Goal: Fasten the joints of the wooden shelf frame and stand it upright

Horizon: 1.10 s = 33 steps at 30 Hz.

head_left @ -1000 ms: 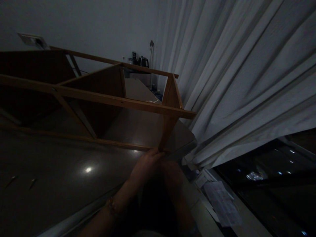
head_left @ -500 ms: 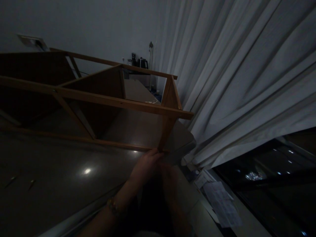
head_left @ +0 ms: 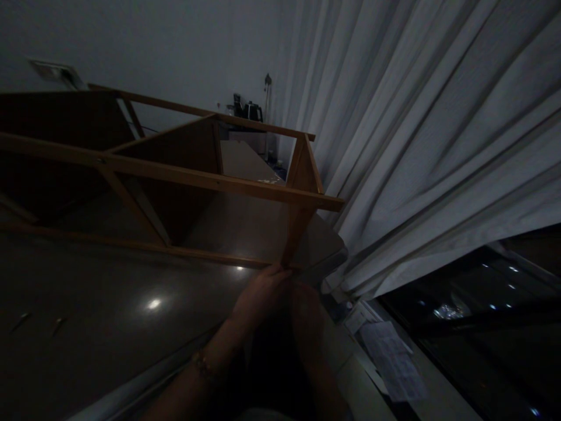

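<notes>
The frame point(head_left: 228, 184) was orange-brown, the table point(head_left: 109, 280) dark grey-brown, the curtain point(head_left: 403, 140) pale grey, the kettle point(head_left: 253, 110) black.

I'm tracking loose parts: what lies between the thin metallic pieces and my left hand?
Head view: glossy dark tabletop with a light reflection between the pieces and your left hand.

Shelf frame: I'm looking at an open, ladder-like unit of orange-brown wood point(head_left: 245, 186).
Pose: it's lying lengthwise on its side, resting on a dark, glossy table point(head_left: 109, 280).
Boards point(head_left: 179, 146): they're standing crosswise between the long rails, looking darker leftward.
Right end: the upper rails are projecting past the last board.
Left end: it's running out of my view.
</notes>
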Available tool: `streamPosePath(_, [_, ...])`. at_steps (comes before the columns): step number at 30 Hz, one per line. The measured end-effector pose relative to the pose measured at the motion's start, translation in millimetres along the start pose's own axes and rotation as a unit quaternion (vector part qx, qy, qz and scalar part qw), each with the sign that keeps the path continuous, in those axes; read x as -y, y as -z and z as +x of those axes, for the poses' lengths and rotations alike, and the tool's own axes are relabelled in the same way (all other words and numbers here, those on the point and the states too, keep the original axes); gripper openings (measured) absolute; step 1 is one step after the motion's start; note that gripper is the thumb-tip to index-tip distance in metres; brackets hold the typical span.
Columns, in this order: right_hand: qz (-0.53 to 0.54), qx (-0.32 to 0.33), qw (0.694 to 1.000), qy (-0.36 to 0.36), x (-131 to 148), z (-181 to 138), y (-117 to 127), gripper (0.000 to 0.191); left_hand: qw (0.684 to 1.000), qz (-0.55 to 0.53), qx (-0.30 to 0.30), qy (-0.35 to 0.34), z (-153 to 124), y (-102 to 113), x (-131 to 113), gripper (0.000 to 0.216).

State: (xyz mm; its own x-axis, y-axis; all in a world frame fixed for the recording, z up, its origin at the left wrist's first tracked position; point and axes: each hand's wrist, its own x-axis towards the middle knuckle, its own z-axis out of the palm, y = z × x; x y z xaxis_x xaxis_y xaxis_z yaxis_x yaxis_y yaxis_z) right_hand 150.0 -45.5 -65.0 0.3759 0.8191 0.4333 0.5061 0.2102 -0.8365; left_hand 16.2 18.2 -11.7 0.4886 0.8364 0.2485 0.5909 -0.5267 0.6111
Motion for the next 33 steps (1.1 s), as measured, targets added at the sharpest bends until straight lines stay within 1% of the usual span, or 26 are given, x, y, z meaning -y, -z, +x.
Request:
streamPosePath(4, [-0.012, 0.005, 1.0, 0.009, -3, 2, 5, 0.035, 1.0, -0.006, -0.001, -0.001, 0, -2, 2, 0.029])
streamPosePath(7, [-0.013, 0.02, 0.999, 0.037, -2, 3, 8, 0.032, 1.0, -0.014, -0.002, -0.001, 0, -1, 2, 0.025])
streamPosePath(12, [0.003, 0.034, 0.997, 0.075, -9, 9, 9, 0.028, 1.0, -0.031, -0.005, -0.001, 1, 0, 0, 0.033])
streamPosePath(15, [0.011, 0.032, 0.996, 0.081, -13, 13, 6, 0.028, 0.999, -0.046, -0.006, 0.007, 3, 1, 1, 0.031])
streamPosePath(18, [0.02, 0.016, 0.998, 0.059, -14, 12, 1, 0.028, 0.998, -0.066, -0.013, 0.012, 5, 2, 2, 0.024])
streamPosePath(21, [0.047, -0.02, 0.999, -0.006, -12, 5, -4, 0.034, 0.996, -0.08, -0.022, 0.013, 5, 4, 1, 0.021])
streamPosePath(23, [0.033, -0.032, 0.999, -0.018, -9, 0, -5, 0.031, 0.996, -0.082, -0.025, 0.013, 5, 5, 0, 0.02])
streamPosePath(25, [-0.01, -0.035, 0.999, 0.011, -5, -3, -6, 0.029, 0.996, -0.082, -0.027, 0.013, 5, 5, 0, 0.02])
streamPosePath(27, [-0.041, -0.04, 0.997, 0.049, -2, -5, -7, 0.031, 0.996, -0.079, -0.028, 0.015, 5, 4, 1, 0.02])
streamPosePath(30, [-0.057, -0.035, 0.993, 0.101, -3, -3, -9, 0.031, 0.997, -0.071, -0.025, 0.018, 4, 2, 3, 0.021])
streamPosePath(33, [-0.075, -0.023, 0.982, 0.171, -10, 1, -9, 0.027, 0.998, -0.061, -0.021, 0.018, 3, 2, 2, 0.028])
